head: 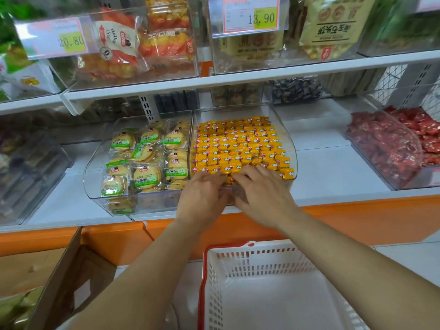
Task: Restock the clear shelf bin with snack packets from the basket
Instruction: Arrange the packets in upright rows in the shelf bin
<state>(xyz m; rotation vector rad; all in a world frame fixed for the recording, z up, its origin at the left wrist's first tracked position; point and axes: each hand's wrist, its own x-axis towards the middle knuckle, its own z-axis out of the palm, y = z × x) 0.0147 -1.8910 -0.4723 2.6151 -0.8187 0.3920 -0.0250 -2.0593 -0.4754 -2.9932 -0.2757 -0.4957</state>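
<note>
Shop shelves hold our clear bin (pixel 290 145), full of yellow packets (pixel 238 144). Our left hand (pixel 202 196) and right hand (pixel 264 196) lie flat on the front row. Our basket (pixel 238 258) looks empty, so we think only tidying is left.

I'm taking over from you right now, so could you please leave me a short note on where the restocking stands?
Left hand: open, fingers resting on the front row of yellow packets, gripping nothing that shows.
Right hand: the same, just beside it, fingers spread.
Bin: on the lower shelf, filled with neat rows of packets up to the front.
Basket: below the shelf; the part in view holds no packets.
Done: the bin looks full.
Left: probably just tidying the front row and checking the basket's hidden near end.
</note>
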